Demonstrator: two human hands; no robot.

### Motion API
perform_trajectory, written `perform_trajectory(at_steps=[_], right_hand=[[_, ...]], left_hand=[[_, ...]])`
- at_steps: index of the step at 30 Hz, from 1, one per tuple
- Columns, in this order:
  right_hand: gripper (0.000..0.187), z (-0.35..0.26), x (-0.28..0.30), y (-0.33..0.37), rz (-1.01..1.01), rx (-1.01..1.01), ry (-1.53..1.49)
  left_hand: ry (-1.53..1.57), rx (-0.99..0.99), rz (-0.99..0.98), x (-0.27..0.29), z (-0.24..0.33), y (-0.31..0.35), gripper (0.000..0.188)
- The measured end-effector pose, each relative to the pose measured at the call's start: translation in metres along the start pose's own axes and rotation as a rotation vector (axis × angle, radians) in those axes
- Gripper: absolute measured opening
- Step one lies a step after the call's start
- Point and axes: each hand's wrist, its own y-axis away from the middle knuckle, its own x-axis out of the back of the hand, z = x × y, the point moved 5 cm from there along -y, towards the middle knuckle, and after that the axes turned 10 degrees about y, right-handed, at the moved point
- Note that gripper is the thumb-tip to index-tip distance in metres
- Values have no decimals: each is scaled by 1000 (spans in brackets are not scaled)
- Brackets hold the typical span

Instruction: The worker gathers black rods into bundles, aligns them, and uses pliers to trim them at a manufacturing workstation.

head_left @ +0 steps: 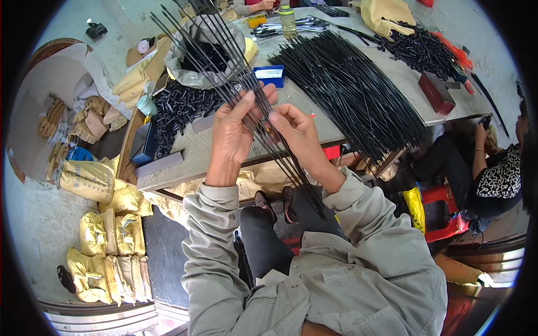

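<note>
A fanned bunch of long thin black rods (219, 66) slants across in front of me, over the table's near edge. My left hand (231, 131) is closed round it near the middle, thumb on top. Just to the right, my right hand (300, 133) pinches the same bunch between thumb and fingers. The lower rod ends hang over my lap. On the table to the right lies a broad pile of similar black rods (350, 92). Left of my hands is a heap of short black tubular pieces (182, 106), beside a grey plastic bag (193, 75) with dark contents.
The table (193, 162) also bears a blue box (270, 74), a bottle (287, 22), a dark red box (436, 92) and another heap of black pieces (417, 50). Yellow sacks (89, 235) are stacked at left. A person (499, 173) sits at right by a red stool (443, 196).
</note>
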Motion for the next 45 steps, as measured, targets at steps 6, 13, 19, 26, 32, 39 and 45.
perform_trajectory(at_steps=[6, 13, 19, 26, 32, 39, 45], right_hand=[[21, -8, 6, -15, 27, 127, 290], [32, -81, 37, -166, 308, 644, 867], [28, -52, 146, -190, 445, 434, 1591], [25, 12, 186, -125, 355, 253, 1929], [31, -12, -10, -31, -450, 92, 663], [26, -19, -46, 13, -577, -250, 128], [23, -23, -72, 46, -784, -414, 160]], left_hand=[[-120, -140, 147, 12, 1, -2, 21], [-103, -145, 198, 32, 24, 14, 22], [-123, -200, 207, 37, 47, 25, 24], [-113, -164, 179, 37, 42, 23, 27], [-112, -219, 137, 23, 35, 20, 27], [-773, 39, 170, 30, 62, 46, 29], [-934, -525, 217, 43, 87, 79, 17]])
